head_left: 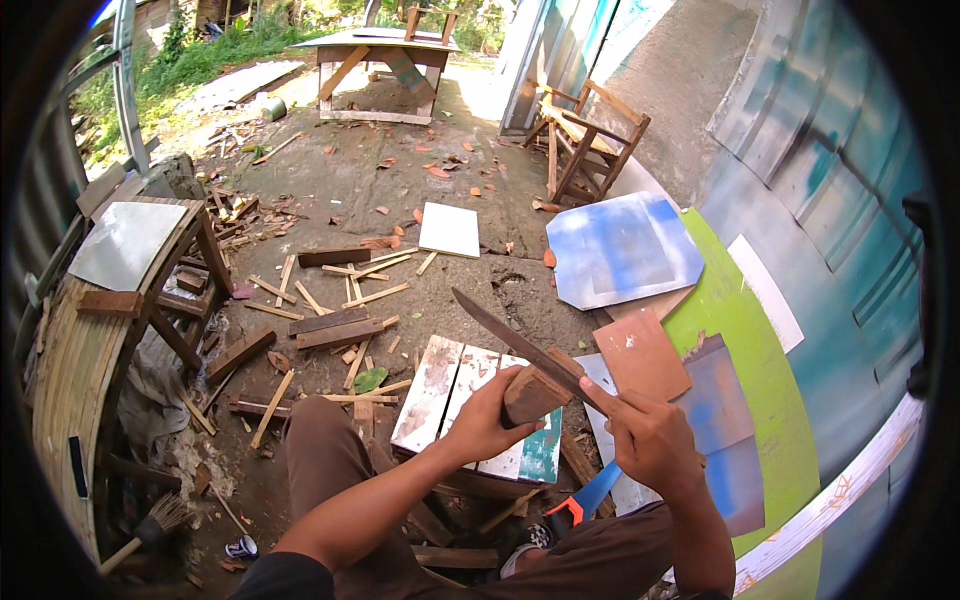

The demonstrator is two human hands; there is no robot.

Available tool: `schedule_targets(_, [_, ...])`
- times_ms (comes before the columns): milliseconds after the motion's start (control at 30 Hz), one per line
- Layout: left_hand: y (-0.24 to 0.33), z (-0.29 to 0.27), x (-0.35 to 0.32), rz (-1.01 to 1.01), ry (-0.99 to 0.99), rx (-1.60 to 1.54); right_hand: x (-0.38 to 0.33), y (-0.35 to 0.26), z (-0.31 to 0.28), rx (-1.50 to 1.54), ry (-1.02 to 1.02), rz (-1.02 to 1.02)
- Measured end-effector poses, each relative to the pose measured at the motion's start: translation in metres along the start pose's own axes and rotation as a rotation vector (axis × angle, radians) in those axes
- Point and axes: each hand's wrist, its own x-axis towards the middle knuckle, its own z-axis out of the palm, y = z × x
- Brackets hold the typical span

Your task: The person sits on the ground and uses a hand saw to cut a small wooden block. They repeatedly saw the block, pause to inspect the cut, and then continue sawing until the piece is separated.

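Observation:
My left hand [488, 418] is closed around a short brown wood block [534, 396], held above a small slatted wooden stool [425, 405] with worn white and green paint. In my right hand [648, 432] is the handle of a machete [496, 326]. Its long dark blade points away to the far left and crosses the top of the block; whether the edge bites into the wood I cannot tell. A handsaw [590, 497] with a blue blade and an orange-and-black handle leans beside the stool, below my right hand.
Wood offcuts [340, 330] and thin sticks litter the ground at left. A workbench [75, 350] curves along the left edge, with a hand broom [160, 522] below. Painted sheets [625, 250] lie at right, near a wooden chair [590, 140]. A table [380, 75] stands far back.

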Motion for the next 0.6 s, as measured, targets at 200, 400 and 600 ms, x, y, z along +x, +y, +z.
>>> schedule_targets(200, [0.0006, 0.0000, 0.0006, 0.023, 0.009, -0.009, 0.0034, 0.0042, 0.0013, 0.028, -0.002, -0.018])
schedule_targets(400, [-0.0009, 0.0017, 0.0007, 0.031, 0.022, -0.005, 0.0033, 0.0085, 0.0012, 0.035, -0.011, -0.019])
schedule_targets(600, [-0.0032, 0.0031, 0.0005, 0.026, 0.014, -0.005, 0.0010, 0.0079, 0.0033, 0.031, 0.001, -0.009])
